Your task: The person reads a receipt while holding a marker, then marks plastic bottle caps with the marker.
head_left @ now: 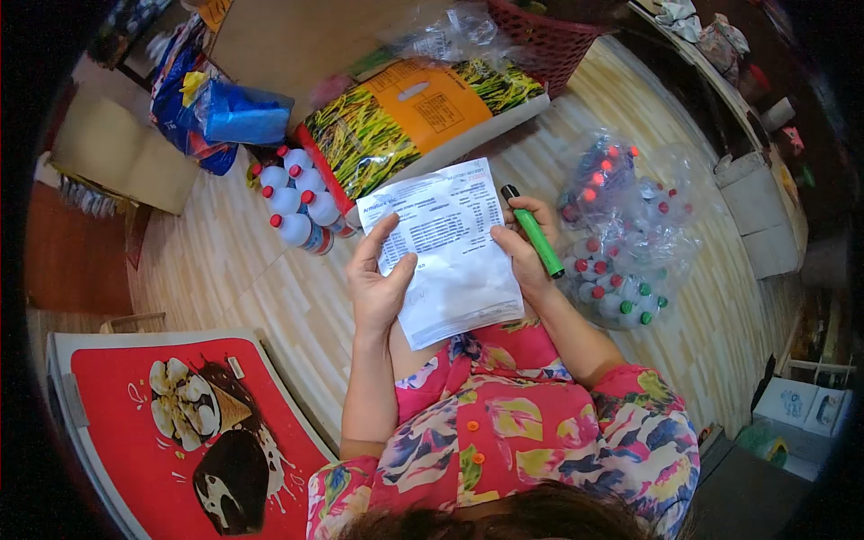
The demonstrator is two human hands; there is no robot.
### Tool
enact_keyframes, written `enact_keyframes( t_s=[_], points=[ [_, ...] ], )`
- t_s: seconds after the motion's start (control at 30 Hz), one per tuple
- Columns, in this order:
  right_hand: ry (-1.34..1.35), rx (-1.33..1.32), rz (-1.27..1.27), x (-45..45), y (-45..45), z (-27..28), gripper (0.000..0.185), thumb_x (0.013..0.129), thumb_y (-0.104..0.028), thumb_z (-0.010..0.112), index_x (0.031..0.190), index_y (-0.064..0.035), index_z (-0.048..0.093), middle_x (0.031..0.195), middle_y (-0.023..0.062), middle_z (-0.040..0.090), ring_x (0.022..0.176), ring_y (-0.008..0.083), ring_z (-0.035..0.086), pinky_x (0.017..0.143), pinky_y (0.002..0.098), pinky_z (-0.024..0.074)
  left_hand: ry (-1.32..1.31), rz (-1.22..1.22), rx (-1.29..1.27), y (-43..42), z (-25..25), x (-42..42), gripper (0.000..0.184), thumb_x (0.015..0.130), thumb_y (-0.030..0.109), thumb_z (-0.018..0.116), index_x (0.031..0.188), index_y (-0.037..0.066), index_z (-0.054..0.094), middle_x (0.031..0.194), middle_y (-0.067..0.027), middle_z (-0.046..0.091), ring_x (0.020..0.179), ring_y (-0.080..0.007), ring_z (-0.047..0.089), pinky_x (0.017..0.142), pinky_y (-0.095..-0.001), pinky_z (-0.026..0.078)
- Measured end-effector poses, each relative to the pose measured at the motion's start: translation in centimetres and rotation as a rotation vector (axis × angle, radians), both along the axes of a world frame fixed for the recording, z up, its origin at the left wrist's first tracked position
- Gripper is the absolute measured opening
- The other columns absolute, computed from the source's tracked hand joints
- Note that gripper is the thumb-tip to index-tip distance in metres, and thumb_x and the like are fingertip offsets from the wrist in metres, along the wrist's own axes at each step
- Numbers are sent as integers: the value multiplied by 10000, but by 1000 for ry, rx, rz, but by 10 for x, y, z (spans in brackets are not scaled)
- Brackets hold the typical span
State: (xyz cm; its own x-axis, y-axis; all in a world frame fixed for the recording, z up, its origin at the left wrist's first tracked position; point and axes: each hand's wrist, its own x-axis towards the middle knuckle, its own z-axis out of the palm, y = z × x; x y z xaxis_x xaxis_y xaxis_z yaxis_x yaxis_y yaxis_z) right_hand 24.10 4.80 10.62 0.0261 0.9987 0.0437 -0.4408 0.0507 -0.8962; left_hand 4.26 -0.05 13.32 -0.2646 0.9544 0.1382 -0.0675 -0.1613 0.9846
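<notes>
A white printed invoice sheet (459, 279) with rows of small text is held up above my lap. My left hand (373, 274) grips its left edge, with the thumb and one finger over the front; the other fingers are partly hidden. At the right edge, my right hand (533, 247) pinches the sheet under the thumb. That same hand also holds a green marker (537, 243) with black ends, tilted across the fingers.
Several white bottles with red caps (292, 202) stand on the floor (243, 270) at left. Beside them lies a big yellow-and-orange sack (414, 117). Clear bags of capped bottles (621, 270) sit at right. A red freezer lid (180, 432) with ice cream pictures is at lower left.
</notes>
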Motion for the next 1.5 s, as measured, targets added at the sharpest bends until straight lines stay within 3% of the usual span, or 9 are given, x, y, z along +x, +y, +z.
enact_keyframes(
  t_s=[0.83,1.5],
  points=[
    [-20,-6,-50,-4,-1,6,396,710,68,642,1072,-47,530,848,26,581,727,81,539,687,211,462,-14,-9,-1,2,-4,-4,512,718,-62,650,1210,-54,508,1174,-124,562,1086,-180,528,951,-308,399],
    [-18,-15,-41,-5,0,9,382,717,38,656,1065,-44,523,850,26,571,737,88,545,674,204,460,133,16,10,1,1,-4,439,726,-59,642,1158,-40,562,1143,-94,566,1077,-175,529,946,-302,399]
  ],
)
